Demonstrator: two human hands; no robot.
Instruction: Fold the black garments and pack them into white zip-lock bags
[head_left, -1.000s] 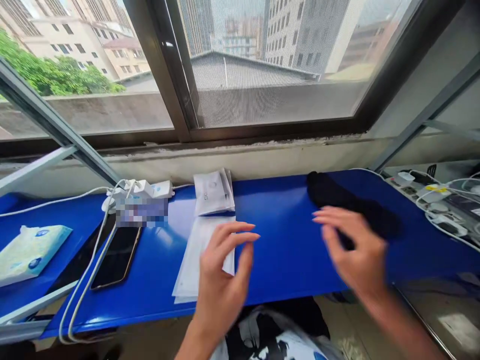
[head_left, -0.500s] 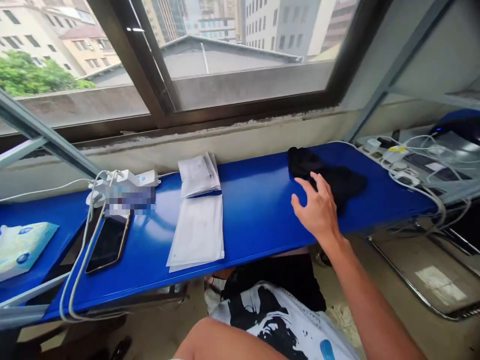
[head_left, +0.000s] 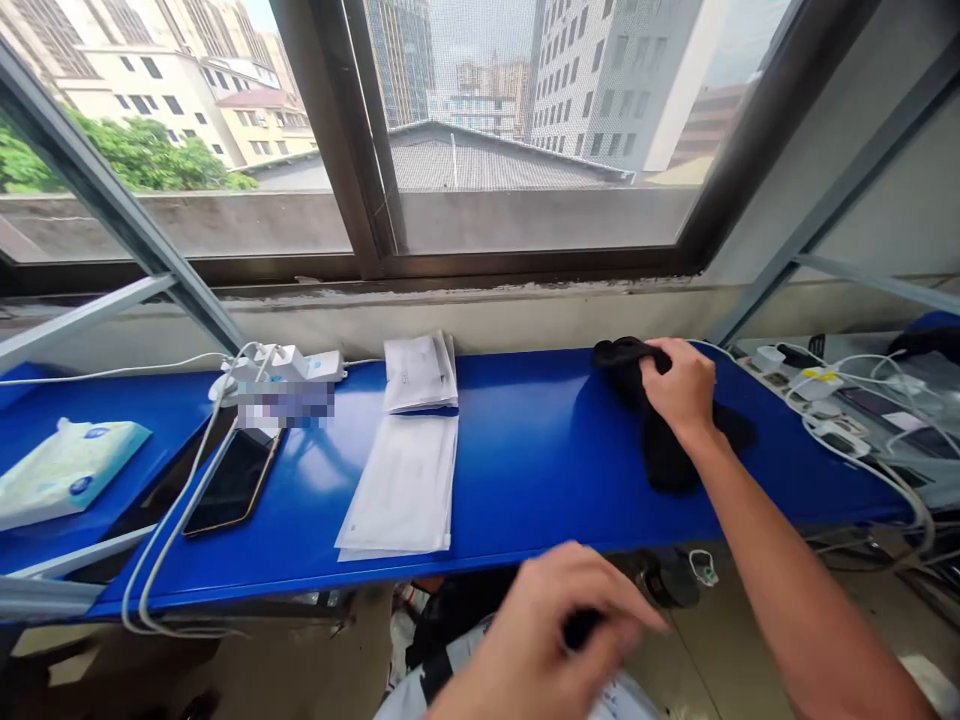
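Observation:
A crumpled black cloth [head_left: 667, 455] lies on the right part of the blue table. My right hand [head_left: 681, 388] pinches its upper part between thumb and fingers, lifting it slightly. My left hand [head_left: 559, 630] is in front of the table's near edge, low in the view; it is blurred, with fingers curved and a gap between thumb and fingers, and nothing shows in it. White zip bags lie left of the cloth: a folded stack [head_left: 420, 375] at the back and a flat stack [head_left: 401, 485] nearer the front edge.
On the left of the blue table [head_left: 517, 450] are a phone [head_left: 234, 480], a power strip [head_left: 322, 367], white cables and a tissue pack [head_left: 82, 470]. Metal frame bars slant at both sides. More chargers and cables [head_left: 832, 400] lie at the right.
My right hand has gone from open above the black cloth to gripping it. My left hand has come into view at the bottom. The camera view has shifted.

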